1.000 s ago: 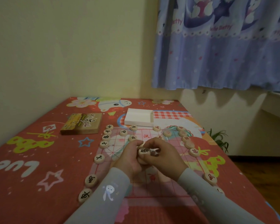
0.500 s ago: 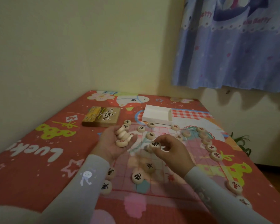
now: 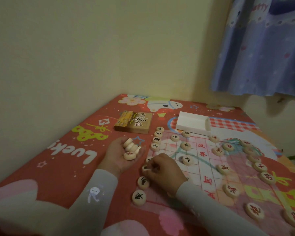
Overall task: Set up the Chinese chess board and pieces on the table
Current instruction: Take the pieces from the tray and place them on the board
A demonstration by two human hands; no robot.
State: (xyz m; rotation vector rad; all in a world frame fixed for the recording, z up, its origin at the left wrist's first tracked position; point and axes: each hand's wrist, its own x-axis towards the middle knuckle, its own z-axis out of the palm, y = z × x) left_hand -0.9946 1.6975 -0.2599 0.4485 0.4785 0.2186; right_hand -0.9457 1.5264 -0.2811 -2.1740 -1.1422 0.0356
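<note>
Cupped palm-up, the left hand (image 3: 122, 156) cradled a stack of round wooden chess pieces (image 3: 130, 148). Just beside it, the right hand (image 3: 163, 169) curled its fingers down onto one piece (image 3: 145, 167) at the near edge of the thin gridded chess board (image 3: 199, 160). More discs ringed the board past the right hand. Beyond both lay a brown box (image 3: 134, 122) and white tray (image 3: 192, 123) on the glossy red cartoon tablecloth (image 3: 58, 160), under a yellow wall (image 3: 109, 48) and blue curtain (image 3: 262, 57).

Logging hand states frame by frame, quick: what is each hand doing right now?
Left hand: palm up, cupping a small pile of chess pieces.
Right hand: fingers curled down on a piece at the board's left edge.
</note>
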